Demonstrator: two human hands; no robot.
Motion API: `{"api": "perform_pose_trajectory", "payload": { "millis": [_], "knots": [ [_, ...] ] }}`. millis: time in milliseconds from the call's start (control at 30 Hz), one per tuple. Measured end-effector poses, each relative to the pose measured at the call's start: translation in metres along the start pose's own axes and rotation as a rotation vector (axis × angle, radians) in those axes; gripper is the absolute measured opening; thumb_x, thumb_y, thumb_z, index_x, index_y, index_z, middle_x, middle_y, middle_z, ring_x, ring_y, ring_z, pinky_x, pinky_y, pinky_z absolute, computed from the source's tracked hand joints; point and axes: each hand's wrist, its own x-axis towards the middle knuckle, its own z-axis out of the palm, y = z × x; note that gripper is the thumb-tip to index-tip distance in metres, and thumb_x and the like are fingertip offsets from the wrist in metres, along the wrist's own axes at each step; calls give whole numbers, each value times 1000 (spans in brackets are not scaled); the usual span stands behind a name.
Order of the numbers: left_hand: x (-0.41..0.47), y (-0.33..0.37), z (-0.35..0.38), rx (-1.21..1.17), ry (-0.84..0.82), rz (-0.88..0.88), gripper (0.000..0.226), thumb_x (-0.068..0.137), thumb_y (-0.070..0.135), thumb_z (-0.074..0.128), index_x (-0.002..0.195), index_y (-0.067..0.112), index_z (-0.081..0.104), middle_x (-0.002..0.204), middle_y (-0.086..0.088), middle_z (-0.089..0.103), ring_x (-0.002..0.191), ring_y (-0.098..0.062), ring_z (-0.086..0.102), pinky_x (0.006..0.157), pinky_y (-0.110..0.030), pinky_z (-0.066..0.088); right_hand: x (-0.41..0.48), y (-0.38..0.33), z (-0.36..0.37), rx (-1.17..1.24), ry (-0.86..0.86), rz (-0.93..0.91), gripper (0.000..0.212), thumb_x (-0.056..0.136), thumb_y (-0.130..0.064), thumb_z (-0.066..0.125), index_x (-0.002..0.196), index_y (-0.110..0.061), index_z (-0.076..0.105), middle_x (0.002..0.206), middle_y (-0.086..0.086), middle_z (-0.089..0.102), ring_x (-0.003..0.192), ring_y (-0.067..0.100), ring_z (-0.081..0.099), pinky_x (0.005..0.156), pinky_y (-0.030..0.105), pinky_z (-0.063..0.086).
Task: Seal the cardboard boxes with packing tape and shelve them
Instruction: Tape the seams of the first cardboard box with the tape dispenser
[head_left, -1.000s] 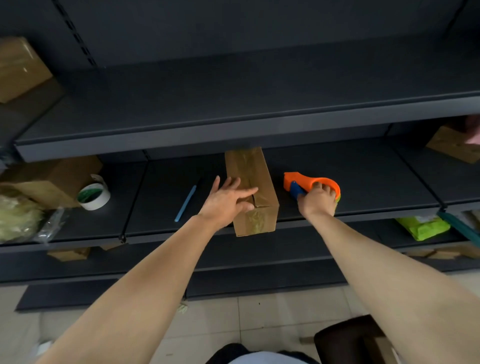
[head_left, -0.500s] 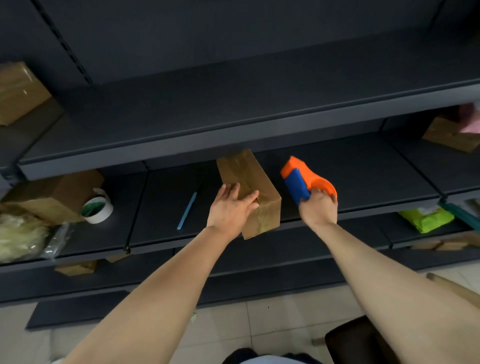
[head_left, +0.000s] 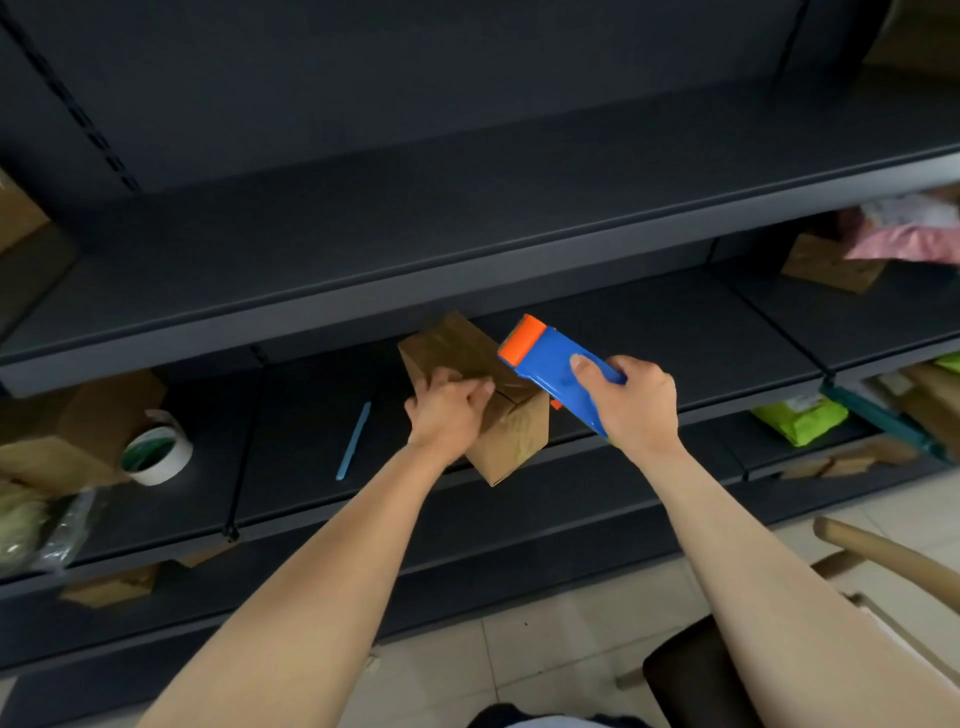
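Note:
A long narrow cardboard box (head_left: 511, 431) with glossy tape on its top lies at an angle on the middle dark shelf (head_left: 291, 467), its near end past the shelf's front edge. My left hand (head_left: 449, 413) grips the box's near left side, fingers curled over the top. My right hand (head_left: 636, 402) holds a blue and orange tape dispenser (head_left: 553, 366) raised just right of the box, its orange roller end beside the box's top.
A blue pen (head_left: 354, 440) lies on the shelf left of the box. A white tape roll (head_left: 156, 456) and an open cardboard box (head_left: 78, 431) sit further left. More boxes (head_left: 831, 262), a pink bag and green packets (head_left: 800, 418) are at right. A wooden chair (head_left: 857, 556) stands at lower right.
My right hand lifted the tape dispenser off the shelf and tilted it toward the box. My left hand closed on the box and turned its near end to the right, over the shelf's edge.

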Motion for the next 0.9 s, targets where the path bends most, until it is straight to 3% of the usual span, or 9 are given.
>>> {"api": "perform_pose_trajectory", "payload": {
  "millis": [67, 133, 200, 300, 467, 633, 733, 900],
  "knots": [
    [4, 3, -11, -336, 88, -55, 30, 99, 39, 39, 110, 28, 65, 112, 4, 60, 108, -18, 53, 99, -37, 36, 0, -3, -4, 47, -24, 23, 51, 86, -35, 65, 51, -10, 38, 46, -2, 33, 41, 11, 31, 43, 19, 26],
    [7, 12, -21, -641, 112, -121, 25, 98, 38, 43, 94, 26, 64, 94, 8, 65, 92, -12, 61, 83, -28, 46, -1, -6, -6, 119, -83, 47, 50, 86, -35, 66, 59, 3, 48, 50, 7, 40, 46, 15, 38, 47, 26, 31],
    [11, 22, -32, -899, 2, -235, 24, 95, 43, 49, 92, 23, 63, 94, 2, 68, 87, -12, 65, 73, -25, 49, -4, -10, -7, 187, -132, 51, 50, 86, -34, 66, 67, 10, 53, 56, 19, 45, 50, 20, 44, 50, 30, 34],
    [15, 24, -40, -1189, -244, -391, 34, 85, 47, 62, 99, 16, 63, 91, -4, 71, 89, -18, 67, 71, -30, 52, -8, -13, -7, 230, -167, 46, 49, 87, -33, 66, 70, 12, 55, 65, 29, 52, 55, 26, 48, 54, 32, 36],
    [17, 19, -39, -1193, -291, -391, 27, 82, 38, 68, 96, 16, 64, 87, -4, 68, 84, -16, 65, 66, -27, 51, -12, -10, -9, 228, -196, 45, 48, 87, -30, 66, 60, 6, 49, 56, 15, 43, 52, 23, 42, 51, 30, 32],
    [20, 18, -37, -1125, -279, -353, 20, 86, 33, 65, 93, 15, 65, 87, -5, 67, 87, -17, 63, 69, -27, 51, -14, -9, -9, 262, -213, 77, 45, 87, -32, 66, 65, 5, 56, 59, 18, 49, 56, 26, 50, 54, 30, 37],
    [25, 20, -36, -1087, -251, -349, 10, 92, 20, 59, 83, 15, 61, 80, -4, 63, 79, -14, 59, 59, -21, 48, -17, -10, -9, 281, -241, 97, 46, 88, -37, 65, 74, 7, 59, 68, 25, 57, 62, 31, 58, 57, 33, 42],
    [38, 22, -37, -1090, -246, -407, 13, 90, 21, 62, 82, 11, 60, 72, -1, 59, 65, -8, 55, 49, -16, 45, -21, -4, -19, 183, -252, 104, 44, 82, -46, 68, 62, -10, 53, 49, -8, 49, 45, 5, 47, 45, 18, 36]
  ]
}}
